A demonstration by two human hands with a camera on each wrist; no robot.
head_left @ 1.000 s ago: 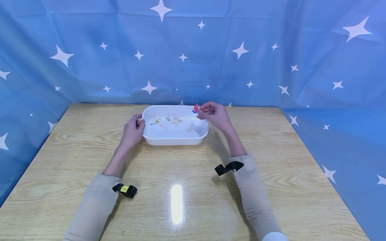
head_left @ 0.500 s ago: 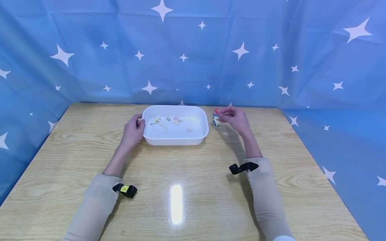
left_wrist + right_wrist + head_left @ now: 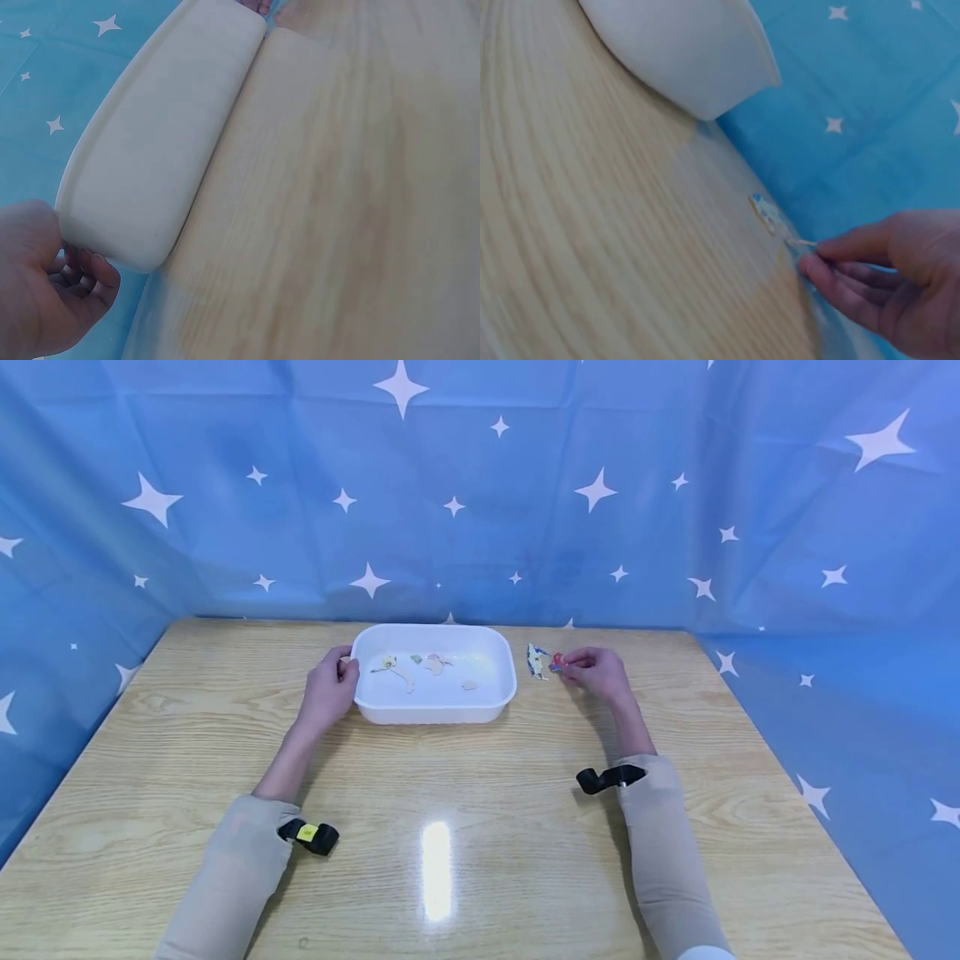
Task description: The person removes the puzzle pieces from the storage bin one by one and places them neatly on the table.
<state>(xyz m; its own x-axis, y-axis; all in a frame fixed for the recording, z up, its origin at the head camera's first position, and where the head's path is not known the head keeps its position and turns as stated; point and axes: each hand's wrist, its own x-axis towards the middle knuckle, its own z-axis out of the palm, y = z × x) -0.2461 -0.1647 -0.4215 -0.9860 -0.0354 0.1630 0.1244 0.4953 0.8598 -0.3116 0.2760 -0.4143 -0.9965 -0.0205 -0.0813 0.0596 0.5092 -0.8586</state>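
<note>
At the left end of a white plastic tray [image 3: 435, 716], my left hand [image 3: 332, 683] grips the rim with fingers curled at the wall. My right hand [image 3: 600, 673] is to the right of the tray, low over the table. Its thumb and fingers pinch a small flat red-and-blue piece [image 3: 557, 662], which shows as a thin pale edge in the right wrist view. Just left of that lies a flat blue-and-white cutout piece [image 3: 536, 662] on the tabletop. Inside the tray are several small thin pieces, among them a yellowish one [image 3: 390, 662] and a plain pale one [image 3: 468, 685].
The wood-grain table [image 3: 510, 827] reaches back to a blue curtain [image 3: 450, 543] with white stars. Tray and pieces sit near the table's far edge. Black straps with small camera mounts are on both wrists.
My right hand has moved right from over the tray to the table and down, still pinching the red-and-blue piece. The blue-and-white piece now lies apart on the table. The left hand stays.
</note>
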